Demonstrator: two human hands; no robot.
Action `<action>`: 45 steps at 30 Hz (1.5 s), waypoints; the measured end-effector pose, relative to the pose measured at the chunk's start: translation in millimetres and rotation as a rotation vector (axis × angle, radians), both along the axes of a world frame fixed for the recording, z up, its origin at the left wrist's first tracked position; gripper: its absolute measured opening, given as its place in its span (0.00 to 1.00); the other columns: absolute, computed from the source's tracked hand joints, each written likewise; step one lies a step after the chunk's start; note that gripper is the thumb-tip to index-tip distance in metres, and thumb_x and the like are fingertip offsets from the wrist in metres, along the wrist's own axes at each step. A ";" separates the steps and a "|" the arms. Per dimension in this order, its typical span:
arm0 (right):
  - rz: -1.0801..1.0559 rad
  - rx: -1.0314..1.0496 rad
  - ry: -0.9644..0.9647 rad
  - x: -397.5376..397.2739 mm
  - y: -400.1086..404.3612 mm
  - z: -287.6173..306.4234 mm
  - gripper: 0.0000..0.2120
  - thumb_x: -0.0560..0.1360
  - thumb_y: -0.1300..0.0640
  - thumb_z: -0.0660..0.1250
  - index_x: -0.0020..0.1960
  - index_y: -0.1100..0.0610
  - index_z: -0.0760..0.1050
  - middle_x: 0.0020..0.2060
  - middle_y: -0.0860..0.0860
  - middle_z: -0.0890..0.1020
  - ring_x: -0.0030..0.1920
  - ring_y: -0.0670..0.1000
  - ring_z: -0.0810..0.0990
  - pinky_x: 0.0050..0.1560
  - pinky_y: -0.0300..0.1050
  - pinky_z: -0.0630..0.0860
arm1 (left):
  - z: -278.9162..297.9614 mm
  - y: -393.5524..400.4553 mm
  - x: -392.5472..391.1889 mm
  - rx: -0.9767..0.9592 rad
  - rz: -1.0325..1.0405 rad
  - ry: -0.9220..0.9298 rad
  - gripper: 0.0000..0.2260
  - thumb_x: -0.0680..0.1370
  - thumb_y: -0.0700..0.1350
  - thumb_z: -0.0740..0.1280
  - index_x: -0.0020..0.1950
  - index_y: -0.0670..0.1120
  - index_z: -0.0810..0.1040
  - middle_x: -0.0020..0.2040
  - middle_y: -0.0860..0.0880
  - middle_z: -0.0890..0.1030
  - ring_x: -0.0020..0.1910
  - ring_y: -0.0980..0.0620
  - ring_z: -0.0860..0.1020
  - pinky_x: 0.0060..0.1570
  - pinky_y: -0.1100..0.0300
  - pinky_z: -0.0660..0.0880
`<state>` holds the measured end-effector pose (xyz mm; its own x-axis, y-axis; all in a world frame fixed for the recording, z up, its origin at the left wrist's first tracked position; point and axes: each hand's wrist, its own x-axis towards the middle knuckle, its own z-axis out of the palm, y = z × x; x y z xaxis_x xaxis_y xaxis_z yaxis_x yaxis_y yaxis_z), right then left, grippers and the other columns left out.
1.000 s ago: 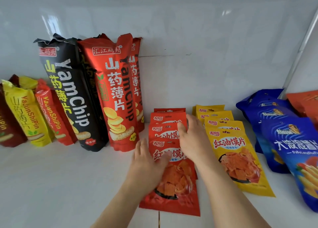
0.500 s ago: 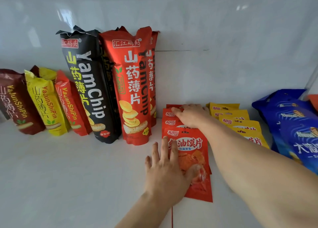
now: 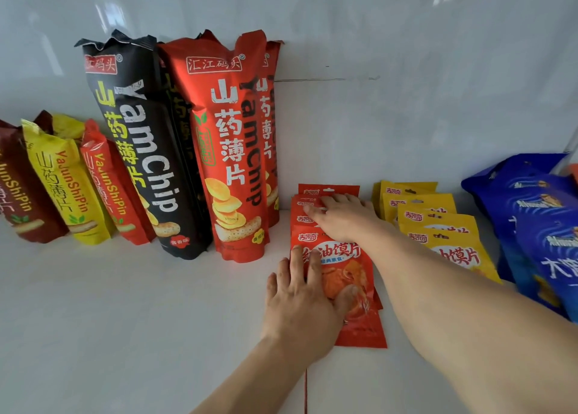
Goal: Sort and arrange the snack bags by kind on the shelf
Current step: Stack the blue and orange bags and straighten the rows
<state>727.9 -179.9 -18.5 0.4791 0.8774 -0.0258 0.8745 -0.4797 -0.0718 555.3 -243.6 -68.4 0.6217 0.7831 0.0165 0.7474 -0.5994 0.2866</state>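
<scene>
White shelf [image 3: 109,320] against pale wall | red flat bags [image 3: 353,276] stacked mid-shelf | left hand [image 3: 300,301] flat on front bag | right hand [image 3: 344,216] flat on rear bags | tall yam chip bags [image 3: 228,151] left of them | yellow bags [image 3: 438,226], blue bags [image 3: 531,213] right

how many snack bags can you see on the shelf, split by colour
Counting only bags that show, some partly hidden:
tall black yam chip bags: 2
tall red yam chip bags: 2
small maroon bags: 2
small yellow stick bags: 2
small red stick bags: 2
flat red bags: 4
flat yellow bags: 4
blue bags: 3
Total: 21
</scene>
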 end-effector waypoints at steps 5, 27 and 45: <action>-0.034 0.006 0.017 5.2 0.2 -7.7 0.40 0.77 0.28 0.41 0.80 0.50 0.52 0.79 0.53 0.58 0.79 0.58 0.54 0.75 0.63 0.51 | 1.3 4.4 5.2 -0.025 -0.030 0.004 0.46 0.69 0.73 0.37 0.82 0.51 0.43 0.83 0.47 0.43 0.81 0.44 0.44 0.78 0.47 0.44; -0.006 0.264 -0.201 -26.3 -31.8 10.3 0.29 0.82 0.37 0.43 0.77 0.51 0.60 0.79 0.53 0.56 0.79 0.55 0.50 0.75 0.59 0.51 | 7.1 -0.3 -0.4 0.041 -0.017 -0.102 0.38 0.80 0.69 0.49 0.82 0.47 0.50 0.83 0.45 0.48 0.81 0.42 0.44 0.78 0.45 0.44; 0.122 0.617 0.536 -119.8 -55.7 42.4 0.32 0.81 0.37 0.56 0.77 0.55 0.59 0.74 0.53 0.67 0.73 0.55 0.67 0.64 0.46 0.67 | 22.8 30.5 -82.3 0.222 0.329 -0.556 0.26 0.82 0.58 0.61 0.76 0.45 0.67 0.78 0.47 0.64 0.78 0.44 0.56 0.77 0.49 0.55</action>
<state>608.1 -235.6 23.9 0.4390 0.8538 0.2799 0.6902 -0.1210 -0.7135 472.9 -213.0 -45.6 0.2044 0.8709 0.4469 0.6781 -0.4552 0.5770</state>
